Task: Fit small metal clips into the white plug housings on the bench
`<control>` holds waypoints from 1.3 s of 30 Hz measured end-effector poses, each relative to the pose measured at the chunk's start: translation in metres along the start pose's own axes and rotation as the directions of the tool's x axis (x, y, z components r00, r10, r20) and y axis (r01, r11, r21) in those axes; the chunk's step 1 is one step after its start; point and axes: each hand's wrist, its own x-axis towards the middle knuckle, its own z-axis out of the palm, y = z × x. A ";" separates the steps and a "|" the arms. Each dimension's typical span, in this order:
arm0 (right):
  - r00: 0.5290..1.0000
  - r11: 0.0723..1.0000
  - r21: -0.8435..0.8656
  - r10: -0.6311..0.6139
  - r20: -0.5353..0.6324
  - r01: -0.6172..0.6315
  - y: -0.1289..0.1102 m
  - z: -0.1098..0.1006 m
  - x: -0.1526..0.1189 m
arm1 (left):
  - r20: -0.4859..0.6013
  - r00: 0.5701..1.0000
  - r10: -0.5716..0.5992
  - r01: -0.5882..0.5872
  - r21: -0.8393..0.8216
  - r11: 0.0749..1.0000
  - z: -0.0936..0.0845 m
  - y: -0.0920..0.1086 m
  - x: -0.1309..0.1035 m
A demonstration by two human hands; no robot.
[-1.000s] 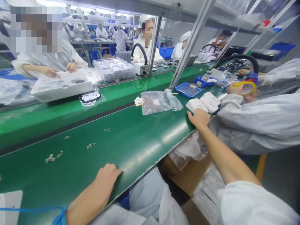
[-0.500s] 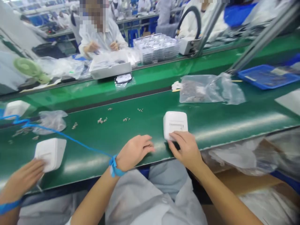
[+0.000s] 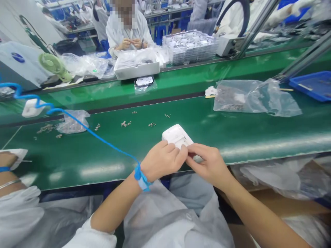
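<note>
A white, rounded plastic housing (image 3: 173, 132) with a rectangular recess sits turned at an angle on the green work surface in front of me. My left hand (image 3: 165, 159) lies over its near left side, fingers curled down onto it and thumb towards the recess. With thumb and fingers closed, my right hand (image 3: 210, 164) grips the near right corner. Both hands' fingertips almost meet there and hide that edge. Whether a small part is between the fingertips I cannot tell. A blue wrist strap (image 3: 141, 177) with a coiled cord (image 3: 103, 139) runs from my left wrist.
Little heaps of small metal parts (image 3: 126, 123) lie beyond my hands. Clear bags (image 3: 256, 98) (image 3: 73, 121) and a blue tray (image 3: 312, 86) are further out. A co-worker's hand (image 3: 7, 159) holds a white piece at left; another person (image 3: 129, 38) works across the line.
My left hand has come right onto the housing, which is now turned and nearer the left. My right hand has closed at its corner. The view has shifted left.
</note>
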 end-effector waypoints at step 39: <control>0.953 0.971 -0.206 0.058 -0.297 -0.123 0.042 0.036 -0.022 | 0.124 0.885 -0.449 0.406 0.267 0.874 0.018 0.058 -0.019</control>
